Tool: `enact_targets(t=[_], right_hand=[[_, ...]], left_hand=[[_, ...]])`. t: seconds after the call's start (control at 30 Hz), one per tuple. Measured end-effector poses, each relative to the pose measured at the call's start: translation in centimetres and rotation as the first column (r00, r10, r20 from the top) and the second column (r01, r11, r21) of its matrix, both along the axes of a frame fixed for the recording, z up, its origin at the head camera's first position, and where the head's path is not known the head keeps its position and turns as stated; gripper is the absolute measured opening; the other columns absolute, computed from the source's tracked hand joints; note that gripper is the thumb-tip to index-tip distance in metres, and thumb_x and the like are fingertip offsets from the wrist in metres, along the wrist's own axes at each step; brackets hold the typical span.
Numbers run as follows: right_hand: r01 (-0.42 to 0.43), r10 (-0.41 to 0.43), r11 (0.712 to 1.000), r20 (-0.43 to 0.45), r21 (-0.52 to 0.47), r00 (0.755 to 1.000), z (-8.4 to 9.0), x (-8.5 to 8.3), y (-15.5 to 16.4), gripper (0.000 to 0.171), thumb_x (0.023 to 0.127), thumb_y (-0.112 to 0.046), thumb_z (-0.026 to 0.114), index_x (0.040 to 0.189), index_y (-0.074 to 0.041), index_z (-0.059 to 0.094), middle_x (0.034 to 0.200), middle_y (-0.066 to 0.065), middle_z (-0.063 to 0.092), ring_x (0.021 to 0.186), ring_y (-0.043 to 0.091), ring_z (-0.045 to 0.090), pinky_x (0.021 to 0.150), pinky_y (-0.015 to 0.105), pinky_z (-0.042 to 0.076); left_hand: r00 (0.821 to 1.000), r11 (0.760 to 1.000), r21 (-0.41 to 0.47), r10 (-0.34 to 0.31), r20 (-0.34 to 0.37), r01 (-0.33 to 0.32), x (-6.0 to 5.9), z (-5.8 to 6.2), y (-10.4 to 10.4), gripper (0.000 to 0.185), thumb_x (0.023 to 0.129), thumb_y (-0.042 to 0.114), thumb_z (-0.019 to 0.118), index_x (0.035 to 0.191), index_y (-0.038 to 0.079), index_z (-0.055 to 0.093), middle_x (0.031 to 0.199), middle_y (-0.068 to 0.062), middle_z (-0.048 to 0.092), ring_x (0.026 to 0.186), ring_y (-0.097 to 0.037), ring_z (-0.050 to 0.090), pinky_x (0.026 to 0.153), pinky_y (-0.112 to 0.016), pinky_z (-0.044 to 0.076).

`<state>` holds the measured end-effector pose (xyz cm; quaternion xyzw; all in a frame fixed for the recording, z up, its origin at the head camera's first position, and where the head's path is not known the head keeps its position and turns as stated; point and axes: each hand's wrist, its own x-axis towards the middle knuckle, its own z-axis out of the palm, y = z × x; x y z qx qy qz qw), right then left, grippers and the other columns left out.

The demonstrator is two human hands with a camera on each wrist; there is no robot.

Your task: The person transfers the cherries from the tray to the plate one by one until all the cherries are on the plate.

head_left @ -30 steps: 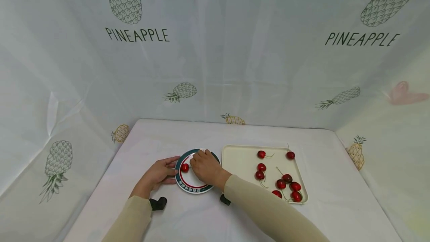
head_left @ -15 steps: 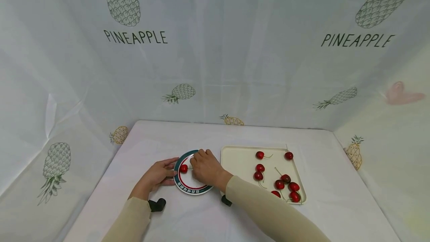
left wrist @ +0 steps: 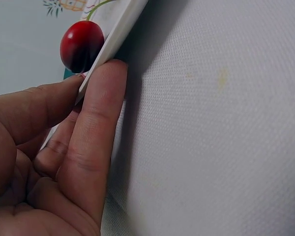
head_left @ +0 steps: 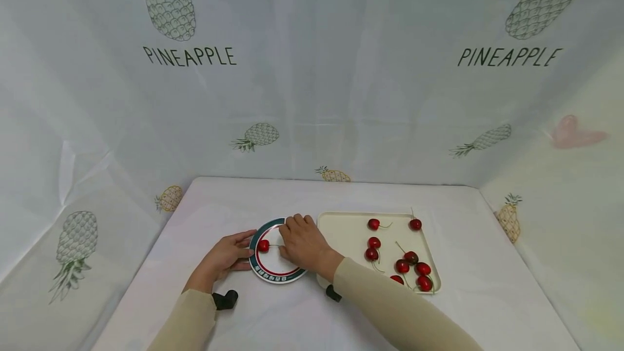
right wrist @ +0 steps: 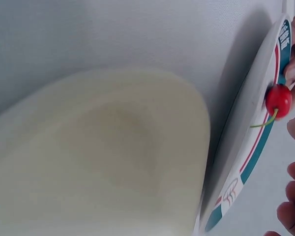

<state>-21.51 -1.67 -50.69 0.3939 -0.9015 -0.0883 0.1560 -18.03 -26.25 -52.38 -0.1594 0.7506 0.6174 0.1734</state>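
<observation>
A round white plate (head_left: pixel 280 263) with a green and red rim lies near the middle of the table. My left hand (head_left: pixel 225 256) pinches its left edge, thumb on top and fingers beneath, as the left wrist view shows. One red cherry (head_left: pixel 263 246) sits on the plate close to that thumb, its green stem pointing right. Over the plate's right side is my right hand (head_left: pixel 307 245), fingers loosely bent. In the right wrist view the cherry (right wrist: pixel 279 101) and its stem are apart from the right hand's fingertips (right wrist: pixel 290 216), with nothing visible between them.
A cream rectangular tray (head_left: pixel 341 229) stands directly right of the plate, partly under my right forearm. Several stemmed cherries (head_left: pixel 402 266) lie across its right half. Behind the table hangs a pineapple-print curtain (head_left: pixel 336 96).
My right hand has drawn slightly right of the cherry, and more of the stem shows. The left hand keeps its hold on the plate. The head view has shifted a little.
</observation>
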Motion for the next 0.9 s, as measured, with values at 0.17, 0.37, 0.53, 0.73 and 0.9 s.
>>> enact_targets(t=[0.17, 0.37, 0.53, 0.73, 0.9], right_hand=[[0.014, -0.015, 0.998, -0.017, -0.054, 1.0, 0.1, 0.1, 1.2, 0.045, 0.102, -0.053, 0.061, 0.123, -0.013, 0.062, 0.111, 0.002, 0.058, 0.102, 0.02, 0.05, 0.089, 0.034, 0.047], [0.063, -0.061, 0.995, 0.022, -0.079, 0.998, 0.5, 0.9, 3.4, 0.053, 0.101, -0.054, 0.063, 0.134, -0.013, 0.059, 0.12, 0.003, 0.059, 0.11, 0.021, 0.05, 0.097, 0.036, 0.048], [0.088, -0.081, 0.986, 0.057, -0.138, 0.995, 1.0, 1.5, 5.5, 0.051, 0.101, -0.049, 0.067, 0.135, -0.013, 0.059, 0.126, 0.004, 0.06, 0.116, 0.022, 0.052, 0.102, 0.039, 0.049], [0.095, -0.085, 0.971, 0.055, -0.22, 0.995, 1.0, 2.2, 8.7, 0.05, 0.099, -0.041, 0.071, 0.136, -0.01, 0.059, 0.129, 0.007, 0.061, 0.118, 0.025, 0.054, 0.101, 0.042, 0.05], [0.096, -0.095, 0.957, 0.016, -0.272, 0.995, 0.6, 2.8, 12.0, 0.05, 0.096, -0.037, 0.075, 0.134, -0.008, 0.059, 0.124, 0.009, 0.062, 0.114, 0.027, 0.057, 0.097, 0.044, 0.051]], left_hand=[[1.0, 1.0, 0.025, -0.006, -0.008, 0.007, 0.1, 0.1, -0.1, 0.063, 0.1, -0.003, 0.065, 0.158, 0.016, 0.051, 0.155, -0.025, 0.051, 0.094, -0.024, 0.074, 0.081, -0.042, 0.067], [1.0, 1.0, 0.028, 0.0, -0.006, 0.0, 0.2, 0.1, 0.0, 0.063, 0.1, -0.003, 0.066, 0.157, 0.017, 0.052, 0.153, -0.023, 0.053, 0.092, -0.024, 0.075, 0.081, -0.041, 0.067], [1.0, 1.0, 0.027, 0.004, -0.01, -0.003, 0.1, 0.1, 0.0, 0.063, 0.1, -0.004, 0.066, 0.157, 0.017, 0.052, 0.153, -0.024, 0.053, 0.092, -0.024, 0.075, 0.081, -0.041, 0.067], [1.0, 1.0, 0.024, 0.005, -0.001, -0.005, 0.1, 0.1, -0.1, 0.063, 0.099, -0.003, 0.067, 0.157, 0.017, 0.052, 0.154, -0.024, 0.052, 0.091, -0.023, 0.075, 0.081, -0.041, 0.067], [1.0, 1.0, 0.023, 0.003, -0.001, -0.003, 0.1, 0.1, -0.1, 0.063, 0.099, -0.003, 0.067, 0.157, 0.017, 0.052, 0.155, -0.025, 0.051, 0.092, -0.024, 0.076, 0.081, -0.041, 0.067]])
